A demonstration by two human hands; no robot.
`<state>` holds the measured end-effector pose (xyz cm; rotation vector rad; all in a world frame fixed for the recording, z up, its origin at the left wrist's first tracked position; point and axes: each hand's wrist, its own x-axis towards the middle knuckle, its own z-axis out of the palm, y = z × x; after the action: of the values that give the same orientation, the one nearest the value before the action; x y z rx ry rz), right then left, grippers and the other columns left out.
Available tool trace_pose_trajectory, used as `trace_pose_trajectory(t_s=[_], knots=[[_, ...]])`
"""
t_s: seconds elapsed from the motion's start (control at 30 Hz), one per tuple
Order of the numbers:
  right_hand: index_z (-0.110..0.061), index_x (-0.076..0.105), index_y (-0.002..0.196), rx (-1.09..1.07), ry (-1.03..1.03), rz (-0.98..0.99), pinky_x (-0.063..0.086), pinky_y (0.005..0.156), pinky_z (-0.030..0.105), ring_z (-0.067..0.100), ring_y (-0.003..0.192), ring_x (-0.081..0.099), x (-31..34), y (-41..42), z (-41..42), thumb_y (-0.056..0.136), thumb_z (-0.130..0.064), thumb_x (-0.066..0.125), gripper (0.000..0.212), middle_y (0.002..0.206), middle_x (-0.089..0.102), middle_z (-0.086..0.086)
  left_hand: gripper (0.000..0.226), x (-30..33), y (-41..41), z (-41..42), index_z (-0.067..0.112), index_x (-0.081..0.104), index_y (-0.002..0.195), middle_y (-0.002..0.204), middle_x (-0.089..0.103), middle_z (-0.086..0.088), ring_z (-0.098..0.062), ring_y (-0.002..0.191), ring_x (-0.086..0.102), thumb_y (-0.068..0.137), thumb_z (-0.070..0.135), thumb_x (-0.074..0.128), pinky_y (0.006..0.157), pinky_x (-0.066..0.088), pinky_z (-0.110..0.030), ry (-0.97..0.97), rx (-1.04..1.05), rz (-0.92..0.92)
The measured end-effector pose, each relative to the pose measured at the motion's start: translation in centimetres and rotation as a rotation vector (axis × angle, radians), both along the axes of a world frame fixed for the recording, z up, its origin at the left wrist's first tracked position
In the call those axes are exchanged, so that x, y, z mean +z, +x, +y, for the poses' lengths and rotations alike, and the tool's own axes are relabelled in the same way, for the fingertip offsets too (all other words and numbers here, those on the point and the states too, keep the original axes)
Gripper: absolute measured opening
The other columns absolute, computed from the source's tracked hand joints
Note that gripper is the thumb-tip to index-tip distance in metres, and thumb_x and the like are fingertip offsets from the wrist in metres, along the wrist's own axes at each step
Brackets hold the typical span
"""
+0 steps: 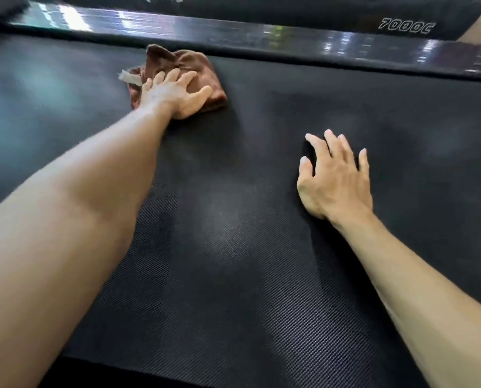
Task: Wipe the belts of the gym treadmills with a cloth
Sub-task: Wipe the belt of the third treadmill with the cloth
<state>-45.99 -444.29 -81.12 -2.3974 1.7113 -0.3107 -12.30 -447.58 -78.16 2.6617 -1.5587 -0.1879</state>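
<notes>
- The fingers (174, 77) of the left hand (172, 93) are spread flat and press a bunched brown cloth (197, 68) onto the belt (233, 247), near its far edge, just short of the glossy side rail (261, 37).
- The cloth lies crumpled under the palm, a pale tag (128, 78) sticking out on its left side.
- The middle of the belt shows dull, cloudy patches in the woven texture; whether these are damp streaks or glare I cannot tell.
- The right hand (334, 177) rests open on the belt well apart from the cloth, fingers fanned, holding nothing, probably as a brace.
- Judgement: wiping is under way on this belt; how much is already clean cannot be read, and other treadmills are out of view.
</notes>
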Motion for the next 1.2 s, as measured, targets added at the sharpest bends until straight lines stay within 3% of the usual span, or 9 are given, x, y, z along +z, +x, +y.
trace_pose_trajectory(t_s=[0.17,0.33,0.53,0.67,0.9,1.1,1.2], knots=[[-0.032,0.021,0.164,0.002,-0.007,0.014,-0.005,0.129,0.051,0.018,0.161,-0.001,-0.2,0.0,0.0,0.107,-0.043,0.024,0.058,0.174,0.008,0.0,0.087,-0.9,-0.6,5.2,0.036,0.03,0.157,0.168,0.024,-0.002,-0.032,0.152,0.022,0.082,0.079,0.018,0.125,0.013,-0.053,-0.064,0.093,-0.031],[-0.03,0.021,0.164,-0.005,-0.017,0.01,-0.004,0.128,0.054,0.021,0.161,-0.001,0.0,0.2,0.3,0.106,-0.042,0.023,0.059,0.174,0.008,0.002,0.08,-1.1,-7.5,8.3,0.04,0.015,0.162,0.173,0.006,0.001,-0.032,0.158,0.004,0.091,0.075,0.022,0.126,0.0,-0.054,0.005,0.066,-0.031],[-0.031,0.021,0.164,-0.004,-0.02,0.014,-0.005,0.129,0.052,0.02,0.161,-0.001,0.0,0.1,0.0,0.107,-0.041,0.025,0.058,0.174,0.009,0.001,0.078,-0.3,-13.1,0.8,0.044,0.012,0.162,0.173,0.0,0.003,-0.03,0.158,-0.003,0.091,0.075,0.02,0.125,-0.003,-0.055,0.015,-0.204,0.008],[-0.032,0.025,0.163,-0.009,-0.016,-0.004,-0.005,0.129,0.052,0.019,0.161,0.001,-0.2,-0.2,0.0,0.107,-0.041,0.027,0.056,0.174,0.012,0.001,0.076,-0.3,-10.0,-1.2,0.045,0.015,0.161,0.173,0.004,0.004,-0.028,0.159,0.0,0.092,0.076,0.022,0.127,-0.001,-0.051,0.006,-0.169,0.037],[-0.031,0.022,0.164,-0.004,0.013,0.017,-0.007,0.128,0.053,0.019,0.161,-0.001,0.1,0.0,0.1,0.108,-0.041,0.023,0.057,0.174,0.009,0.001,0.082,-0.7,-2.8,11.9,0.045,0.013,0.161,0.173,0.004,0.003,-0.029,0.158,0.001,0.086,0.078,0.017,0.127,0.0,-0.053,0.049,0.074,0.024],[-0.024,0.02,0.165,0.022,0.035,0.062,-0.013,0.125,0.059,0.02,0.16,-0.008,1.6,-0.1,1.0,0.108,-0.042,0.024,0.06,0.175,0.006,0.005,0.089,0.0,-12.2,23.5,0.048,0.005,0.161,0.172,-0.005,0.007,-0.024,0.158,-0.008,0.076,0.076,0.011,0.126,-0.006,-0.048,0.038,0.022,0.04],[-0.019,0.026,0.163,0.054,0.007,0.005,-0.014,0.124,0.06,0.02,0.16,-0.009,3.1,0.4,2.8,0.106,-0.036,0.035,0.06,0.174,0.009,0.006,0.08,0.2,-14.6,25.7,0.047,0.002,0.161,0.172,-0.01,0.008,-0.021,0.157,-0.014,0.088,0.074,0.021,0.126,-0.01,-0.046,0.064,-0.023,0.09]])
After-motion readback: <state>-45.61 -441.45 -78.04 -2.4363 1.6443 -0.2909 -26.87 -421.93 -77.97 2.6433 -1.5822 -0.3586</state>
